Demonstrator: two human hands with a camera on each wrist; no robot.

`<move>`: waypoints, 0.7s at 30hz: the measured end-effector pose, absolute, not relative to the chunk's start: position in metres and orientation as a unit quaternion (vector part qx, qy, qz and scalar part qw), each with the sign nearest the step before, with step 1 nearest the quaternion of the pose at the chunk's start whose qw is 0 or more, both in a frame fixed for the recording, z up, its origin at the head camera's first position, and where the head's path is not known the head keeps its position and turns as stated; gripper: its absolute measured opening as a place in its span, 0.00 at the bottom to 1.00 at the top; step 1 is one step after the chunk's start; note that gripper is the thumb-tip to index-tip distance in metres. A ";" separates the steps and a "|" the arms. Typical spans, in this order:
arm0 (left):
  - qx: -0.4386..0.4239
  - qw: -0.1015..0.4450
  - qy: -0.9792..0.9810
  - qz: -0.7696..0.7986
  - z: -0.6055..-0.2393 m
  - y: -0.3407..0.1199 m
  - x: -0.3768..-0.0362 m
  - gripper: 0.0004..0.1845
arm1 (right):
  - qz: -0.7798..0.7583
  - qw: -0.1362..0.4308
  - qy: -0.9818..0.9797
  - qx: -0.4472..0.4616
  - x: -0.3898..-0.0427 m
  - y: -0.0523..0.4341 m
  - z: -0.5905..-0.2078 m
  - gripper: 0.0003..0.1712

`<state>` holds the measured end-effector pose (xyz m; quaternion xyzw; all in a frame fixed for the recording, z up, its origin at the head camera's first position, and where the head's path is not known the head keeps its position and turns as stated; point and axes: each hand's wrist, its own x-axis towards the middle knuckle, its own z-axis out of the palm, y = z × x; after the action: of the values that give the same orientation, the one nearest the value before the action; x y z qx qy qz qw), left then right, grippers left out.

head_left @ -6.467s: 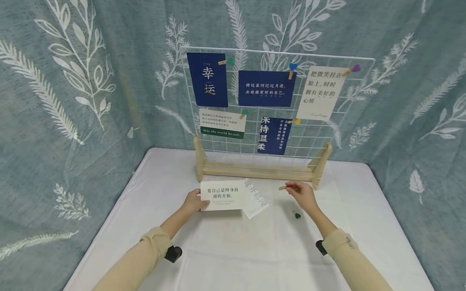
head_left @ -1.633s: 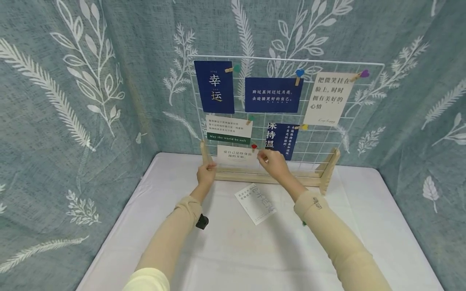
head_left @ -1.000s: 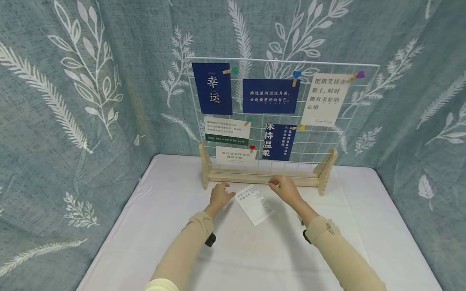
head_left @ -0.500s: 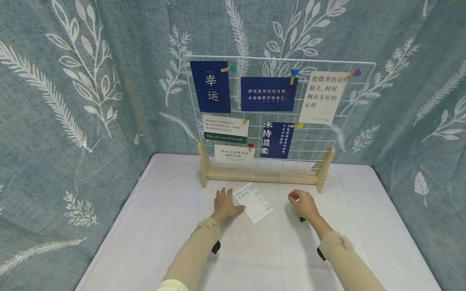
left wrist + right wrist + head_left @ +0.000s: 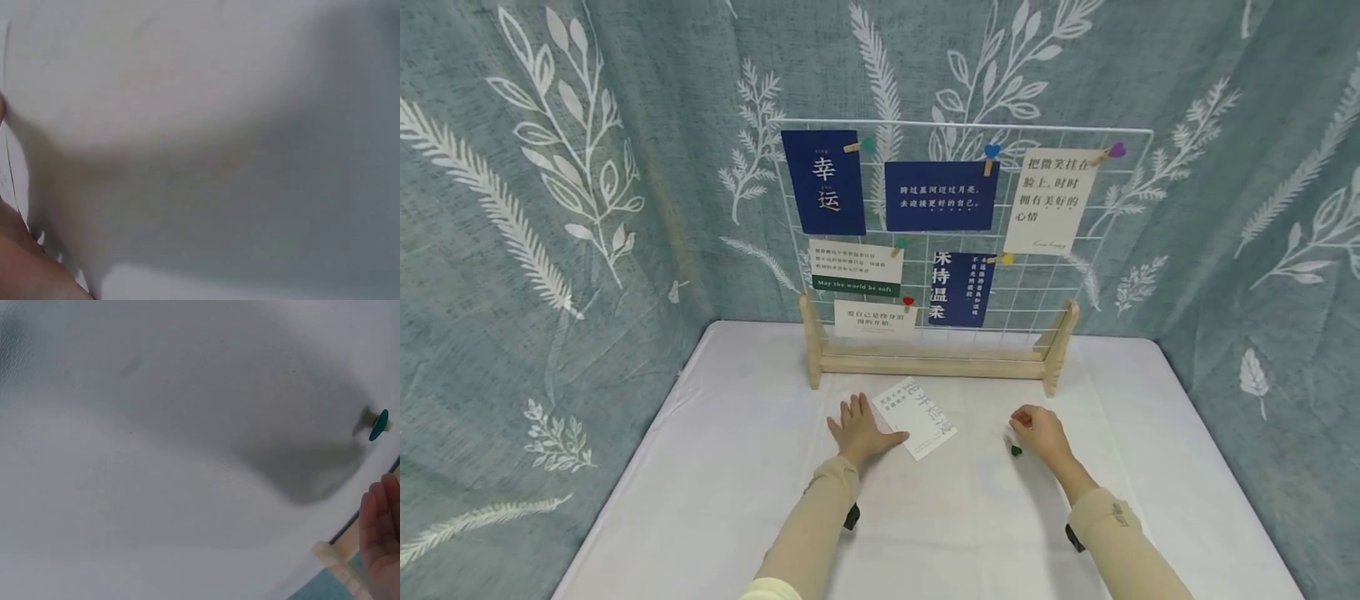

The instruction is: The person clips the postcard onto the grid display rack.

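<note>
Left hand: the left hand point(image 5: 859, 433) lies flat on the white-covered worktop point(image 5: 737, 467), fingers straight and spread, grasping nothing; its thumb side touches the near left edge of the loose card.
Loose card: a white rectangular paper card with pale green lettering point(image 5: 914, 417) lies tilted on the worktop, between the two hands and in front of the rack.
Right hand: the right hand point(image 5: 1039, 432) rests on the worktop with fingers loosely curled; the pictures do not show whether it grasps anything.
Peg: a small wooden clothes peg with a green heart-shaped head point(image 5: 1012, 447) lies on the worktop just beside the right hand's fingers; the right wrist view shows it point(image 5: 377, 424) lying apart from the fingers point(image 5: 381, 519).
Rack: a white wire grid in a pale wooden stand point(image 5: 932, 363) stands upright at the worktop's far side, with six cards pegged to it, blue and white.
</note>
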<state>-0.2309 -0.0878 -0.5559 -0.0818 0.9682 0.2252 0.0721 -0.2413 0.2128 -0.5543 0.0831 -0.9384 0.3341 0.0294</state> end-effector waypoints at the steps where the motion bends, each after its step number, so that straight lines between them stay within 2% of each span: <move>1: -0.083 0.065 0.970 0.219 -0.557 -0.087 -0.231 0.59 | 0.334 0.029 -0.939 0.082 -0.241 0.214 -0.555 0.08; 11: -0.088 0.047 0.975 0.198 -0.557 -0.084 -0.234 0.58 | 0.331 0.034 -0.940 0.081 -0.235 0.227 -0.560 0.06; 21: -0.087 0.061 0.972 0.211 -0.553 -0.085 -0.237 0.53 | 0.335 0.017 -0.940 0.061 -0.233 0.238 -0.568 0.07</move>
<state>-0.2374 -0.0850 -0.5526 -0.0870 0.9716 0.2114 0.0607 -0.2334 0.2382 -0.5684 0.0608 -0.9400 0.3353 0.0171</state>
